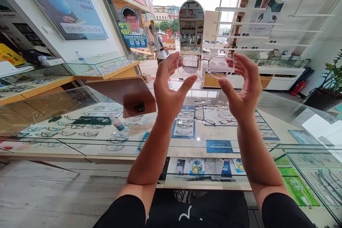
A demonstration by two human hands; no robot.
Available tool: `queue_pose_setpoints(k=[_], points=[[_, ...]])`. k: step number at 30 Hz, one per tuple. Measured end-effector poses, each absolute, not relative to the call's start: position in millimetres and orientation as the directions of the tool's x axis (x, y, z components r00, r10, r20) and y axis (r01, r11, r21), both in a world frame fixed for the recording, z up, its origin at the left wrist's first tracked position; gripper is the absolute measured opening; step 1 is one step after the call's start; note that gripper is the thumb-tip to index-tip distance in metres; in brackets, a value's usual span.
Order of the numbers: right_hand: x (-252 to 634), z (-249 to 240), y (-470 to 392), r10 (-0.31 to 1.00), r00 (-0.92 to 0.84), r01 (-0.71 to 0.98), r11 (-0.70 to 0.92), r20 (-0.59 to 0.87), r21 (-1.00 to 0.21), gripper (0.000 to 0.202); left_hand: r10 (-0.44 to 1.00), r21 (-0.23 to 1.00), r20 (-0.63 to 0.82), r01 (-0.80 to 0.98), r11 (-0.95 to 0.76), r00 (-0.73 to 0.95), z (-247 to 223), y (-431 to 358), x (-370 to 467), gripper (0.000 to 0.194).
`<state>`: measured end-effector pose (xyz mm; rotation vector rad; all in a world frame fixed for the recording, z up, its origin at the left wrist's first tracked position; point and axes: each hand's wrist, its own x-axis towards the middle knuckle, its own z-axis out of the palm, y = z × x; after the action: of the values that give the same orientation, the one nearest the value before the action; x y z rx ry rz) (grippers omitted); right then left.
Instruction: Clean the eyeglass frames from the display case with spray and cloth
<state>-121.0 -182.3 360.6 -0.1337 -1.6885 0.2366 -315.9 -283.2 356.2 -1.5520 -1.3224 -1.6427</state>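
A pair of eyeglasses (189, 65) with clear, thin-rimmed round lenses is held up at eye level above the glass counter. My left hand (171, 87) grips its left side, thumb below and fingers behind the rim. On the other side, my right hand (244, 87) holds the right end the same way, its fingers partly seen through the lens. Under my hands, several eyeglass frames (204, 121) lie on and in the glass display counter (197, 146). A small spray bottle (117, 122) lies tilted to the left of my left forearm.
A brown tray-like panel (120, 92) stands on the counter at left. Beyond is an arched mirror (191, 28). Wall shelves (248, 24) with sunglasses line the right, near a potted plant (331, 82) and a fire extinguisher (298, 87). A person (161, 48) stands outside.
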Motion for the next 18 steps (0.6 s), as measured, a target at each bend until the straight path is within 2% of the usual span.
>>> queue_pose_setpoints(k=[7, 12, 18], points=[[-126, 348, -156, 0.238, -0.237, -0.163, 0.946, 0.942, -0.280, 0.057, 0.168, 0.248, 0.964, 0.926, -0.286, -0.207, 354, -290, -303, 0.074], [-129, 339, -150, 0.277, -0.285, -0.225, 0.911, 0.918, -0.345, 0.060, 0.166, 0.246, 0.966, 0.894, -0.374, -0.197, 353, -290, -300, 0.077], [-129, 339, -153, 0.351, -0.285, -0.275, 0.861, 0.892, -0.427, 0.061, 0.118, 0.232, 0.973, 0.882, -0.410, -0.200, 353, -287, -306, 0.070]])
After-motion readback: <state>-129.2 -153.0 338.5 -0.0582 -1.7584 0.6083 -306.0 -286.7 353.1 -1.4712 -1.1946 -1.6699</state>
